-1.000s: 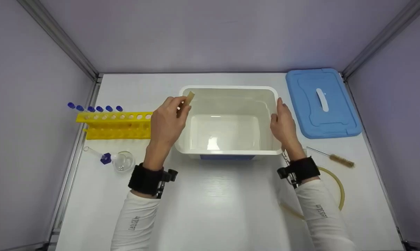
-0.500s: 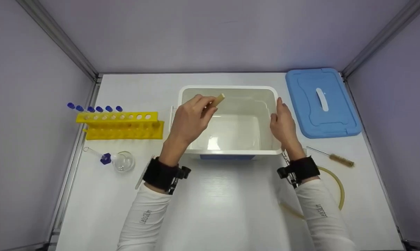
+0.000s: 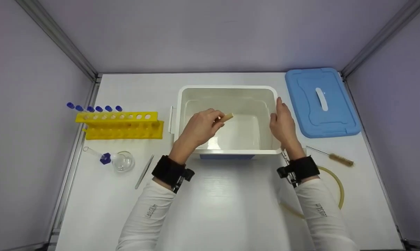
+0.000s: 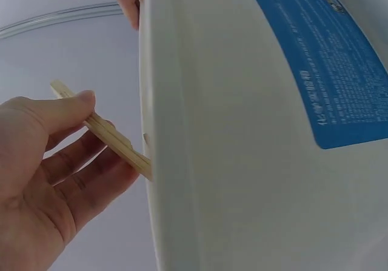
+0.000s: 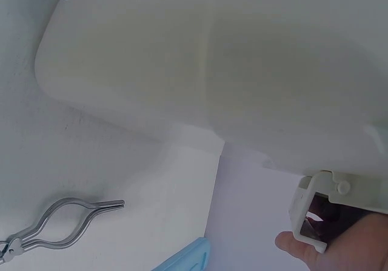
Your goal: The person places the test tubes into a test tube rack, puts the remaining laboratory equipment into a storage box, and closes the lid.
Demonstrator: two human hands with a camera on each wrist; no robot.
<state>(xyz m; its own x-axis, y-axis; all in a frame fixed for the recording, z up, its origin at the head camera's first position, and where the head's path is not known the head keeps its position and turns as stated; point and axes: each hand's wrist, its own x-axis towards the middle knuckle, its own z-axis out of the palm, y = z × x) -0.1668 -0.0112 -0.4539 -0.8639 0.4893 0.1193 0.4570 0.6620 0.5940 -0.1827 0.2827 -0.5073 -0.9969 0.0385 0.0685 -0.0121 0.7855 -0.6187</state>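
Note:
In the head view my left hand [image 3: 201, 128] is over the white plastic storage box [image 3: 227, 152], pinching a short bundle of thin wooden sticks [image 3: 226, 118] between thumb and fingers. The left wrist view shows the wooden sticks [image 4: 118, 142] slanting down, their lower end hidden behind the box's rim [image 4: 159, 162]. My right hand [image 3: 283, 123] holds the box at its right side, thumb at the rim. In the right wrist view, that hand [image 5: 354, 247] is at the white side handle [image 5: 309, 207]; its fingers are partly hidden.
Left of the box are a yellow test tube rack [image 3: 123, 134] with blue-capped tubes, a glass flask [image 3: 123, 161] and tweezers [image 3: 144, 171]. To the right lie a blue lid [image 3: 326, 120], a tube brush [image 3: 340, 160] and yellowish tubing [image 3: 341, 190]. Metal tongs [image 5: 66, 244] lie beside the box.
My left hand has carried the wooden sticks from the box's left rim rightward over its interior, then toward me. The tweezers have come into view. The right hand has stayed put.

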